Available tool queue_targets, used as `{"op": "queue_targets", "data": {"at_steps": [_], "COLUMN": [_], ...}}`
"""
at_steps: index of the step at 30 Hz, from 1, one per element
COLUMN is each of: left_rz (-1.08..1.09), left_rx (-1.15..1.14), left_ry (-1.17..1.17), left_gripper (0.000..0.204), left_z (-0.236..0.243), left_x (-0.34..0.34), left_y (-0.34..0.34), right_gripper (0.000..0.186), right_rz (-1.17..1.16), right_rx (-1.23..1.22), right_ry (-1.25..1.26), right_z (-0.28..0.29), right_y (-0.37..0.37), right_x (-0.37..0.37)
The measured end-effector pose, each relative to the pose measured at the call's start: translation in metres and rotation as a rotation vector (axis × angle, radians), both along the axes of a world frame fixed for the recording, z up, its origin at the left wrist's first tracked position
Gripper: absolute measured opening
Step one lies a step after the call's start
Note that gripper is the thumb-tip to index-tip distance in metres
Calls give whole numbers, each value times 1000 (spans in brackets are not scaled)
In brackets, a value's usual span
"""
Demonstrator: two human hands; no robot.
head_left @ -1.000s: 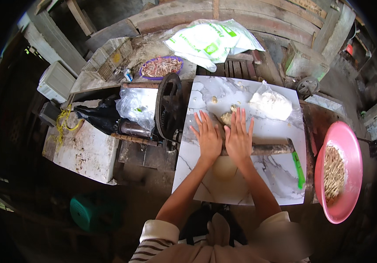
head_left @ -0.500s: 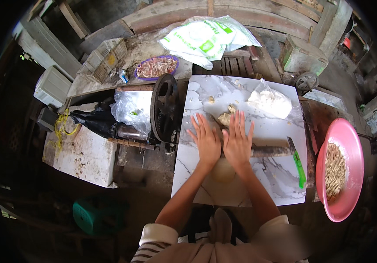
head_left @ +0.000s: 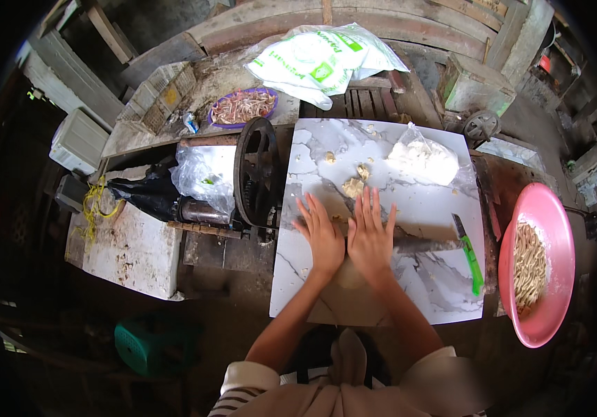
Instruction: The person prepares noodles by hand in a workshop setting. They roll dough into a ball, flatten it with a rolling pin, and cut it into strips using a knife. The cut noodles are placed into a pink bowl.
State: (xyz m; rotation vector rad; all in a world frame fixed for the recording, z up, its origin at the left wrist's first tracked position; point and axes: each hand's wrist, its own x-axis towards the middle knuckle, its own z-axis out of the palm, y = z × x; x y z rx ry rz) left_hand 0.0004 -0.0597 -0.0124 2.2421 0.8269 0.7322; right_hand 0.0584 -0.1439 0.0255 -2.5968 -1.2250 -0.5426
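- left hand (head_left: 324, 236) is palm down with the fingers stretched out flat, lying over the rolling pin (head_left: 427, 244) rather than clenched round it
- right hand (head_left: 371, 240) is doing the same thing right next to it, fingers long and loose, thumb side toward the left hand
- the rolling pin lies crosswise on the marbled board (head_left: 437, 281), mostly hidden by the hands, with its dark right end sticking out toward the green-handled knife (head_left: 473, 264)
- there's a pale, flat patch of dough (head_left: 350, 276) between the wrists, kinda shadowed so its edges are hard to make out
- dough lump (head_left: 352, 187) sits just past the fingertips, with smaller crumbs farther up
- clear bag of white powder (head_left: 423, 160) is at the board's far right
- pink basin (head_left: 557, 278) is off to the right, holding pale strips (head_left: 529, 267)
- big dark wheel (head_left: 241, 174) stands left of the board
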Motion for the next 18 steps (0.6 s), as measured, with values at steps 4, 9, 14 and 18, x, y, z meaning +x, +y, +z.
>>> {"op": "queue_targets", "data": {"at_steps": [4,9,14,18], "left_rz": [50,-35,-40,15], "left_rx": [81,-19,-20,41], "left_ry": [0,60,49,-16], "left_gripper": [72,76,76,74], "left_z": [7,3,4,4], "left_x": [34,-16,-22,15], "left_y": [27,-11,-12,14], "right_gripper": [51,49,52,53], "right_rz": [-17,20,24,17], "right_rx": [41,-6,-71,25], "right_ry": [-38,96,14,-14], "right_z": [4,-10,-9,-1], "right_y": [29,-8,-11,17], "right_x": [28,-20,-23,10]}}
